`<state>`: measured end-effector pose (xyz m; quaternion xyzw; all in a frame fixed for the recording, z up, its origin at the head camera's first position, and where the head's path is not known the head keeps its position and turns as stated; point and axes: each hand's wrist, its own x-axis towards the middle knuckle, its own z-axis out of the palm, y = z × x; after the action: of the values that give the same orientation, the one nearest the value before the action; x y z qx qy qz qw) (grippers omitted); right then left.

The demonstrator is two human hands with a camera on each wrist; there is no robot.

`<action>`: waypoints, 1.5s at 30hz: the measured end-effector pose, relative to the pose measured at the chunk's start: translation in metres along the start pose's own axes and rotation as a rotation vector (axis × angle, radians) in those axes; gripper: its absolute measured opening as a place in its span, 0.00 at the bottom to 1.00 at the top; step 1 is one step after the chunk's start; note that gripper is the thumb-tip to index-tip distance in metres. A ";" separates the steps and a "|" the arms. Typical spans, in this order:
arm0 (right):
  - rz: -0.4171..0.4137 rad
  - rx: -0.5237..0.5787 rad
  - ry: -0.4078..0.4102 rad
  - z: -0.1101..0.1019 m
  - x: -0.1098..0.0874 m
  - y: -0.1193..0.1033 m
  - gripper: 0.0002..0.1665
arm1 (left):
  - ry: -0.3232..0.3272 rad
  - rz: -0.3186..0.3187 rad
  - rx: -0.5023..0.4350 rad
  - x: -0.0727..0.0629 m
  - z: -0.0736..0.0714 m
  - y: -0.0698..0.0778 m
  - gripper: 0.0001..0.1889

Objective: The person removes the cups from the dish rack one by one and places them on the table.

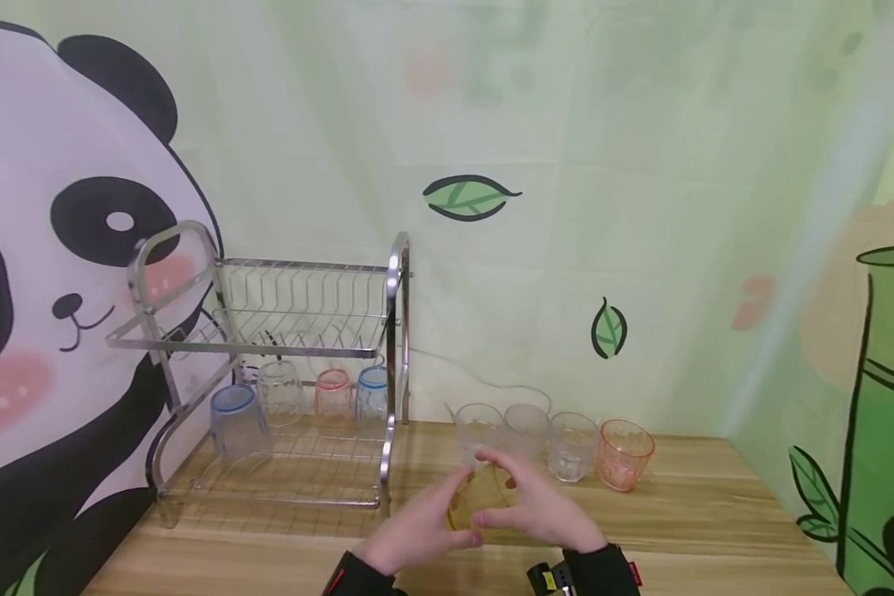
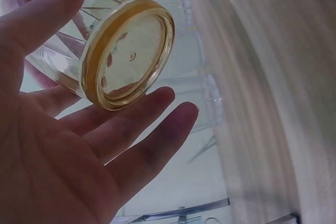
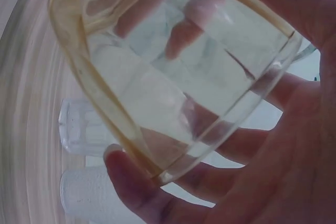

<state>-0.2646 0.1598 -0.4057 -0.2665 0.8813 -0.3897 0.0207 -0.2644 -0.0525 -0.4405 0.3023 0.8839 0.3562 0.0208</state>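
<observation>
A clear glass with an amber tint [image 1: 484,499] is held between both hands over the front of the table, tilted on its side. My left hand [image 1: 420,527] holds it from the left, thumb on its wall and fingers spread around the far side. From the right, my right hand [image 1: 542,511] grips it with curled fingers and thumb. In the left wrist view the thick amber base of the glass [image 2: 131,53] faces the camera. The right wrist view shows its clear wall [image 3: 157,93] close up, with fingers visible through it.
Behind the hands stand three clear glasses [image 1: 572,447] and a pink-rimmed glass [image 1: 624,455] in a row. At left is a two-tier metal dish rack [image 1: 268,352]; its lower tier holds several upside-down glasses, including a blue one [image 1: 237,418]. A printed cloth hangs behind the table [image 1: 685,538].
</observation>
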 end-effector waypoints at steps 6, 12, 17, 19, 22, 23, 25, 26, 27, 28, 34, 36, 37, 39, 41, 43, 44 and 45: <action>0.021 -0.032 0.001 0.004 0.002 0.005 0.48 | -0.002 0.026 0.046 0.002 0.008 -0.006 0.43; 0.020 -0.070 -0.020 -0.002 -0.003 0.015 0.47 | -0.055 0.050 0.082 0.005 0.014 -0.008 0.38; 0.049 -0.145 -0.063 -0.022 -0.015 0.024 0.46 | -0.133 0.006 0.087 -0.005 0.001 -0.002 0.32; 0.049 -0.200 -0.070 -0.035 -0.022 0.029 0.46 | -0.146 0.007 0.071 -0.010 -0.009 0.000 0.31; 0.048 -0.270 -0.080 -0.058 -0.035 0.038 0.47 | -0.128 0.018 0.052 -0.019 -0.026 0.001 0.31; 0.056 -0.286 -0.081 -0.065 -0.040 0.040 0.47 | -0.122 0.018 0.040 -0.022 -0.032 0.001 0.31; 0.068 -0.295 -0.087 -0.079 -0.048 0.043 0.48 | -0.106 0.021 0.022 -0.029 -0.044 0.000 0.31; 0.069 -0.295 -0.091 -0.086 -0.052 0.044 0.48 | -0.102 0.019 0.013 -0.031 -0.049 -0.001 0.31; 0.073 -0.296 -0.097 -0.092 -0.055 0.046 0.48 | -0.102 0.013 -0.007 -0.034 -0.055 -0.002 0.31; 0.078 -0.291 -0.102 -0.099 -0.059 0.047 0.48 | -0.102 0.014 -0.020 -0.036 -0.060 -0.003 0.31; 0.129 -0.315 -0.193 -0.132 -0.081 0.059 0.52 | -0.087 0.011 -0.005 -0.050 -0.096 -0.020 0.30; 0.140 -0.352 -0.218 -0.141 -0.088 0.065 0.51 | -0.085 -0.017 0.024 -0.055 -0.111 -0.027 0.30; 0.134 -0.383 -0.226 -0.145 -0.091 0.068 0.50 | -0.090 -0.038 0.031 -0.058 -0.120 -0.031 0.30; 0.151 -0.426 -0.238 -0.153 -0.094 0.073 0.48 | -0.100 -0.079 0.063 -0.063 -0.137 -0.039 0.30; 0.171 -0.435 -0.247 -0.161 -0.095 0.077 0.46 | -0.104 -0.105 0.095 -0.066 -0.153 -0.049 0.30; 0.203 -0.428 -0.259 -0.170 -0.094 0.081 0.45 | -0.111 -0.137 0.119 -0.067 -0.167 -0.060 0.30; 0.228 -0.417 -0.264 -0.175 -0.093 0.083 0.45 | -0.111 -0.151 0.137 -0.068 -0.173 -0.065 0.30; 0.244 -0.411 -0.267 -0.179 -0.093 0.086 0.44 | -0.111 -0.174 0.150 -0.068 -0.178 -0.071 0.30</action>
<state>-0.2678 0.3730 -0.3570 -0.2060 0.9570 -0.1586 0.1290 -0.2901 -0.2398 -0.3651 0.2443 0.9285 0.2684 0.0781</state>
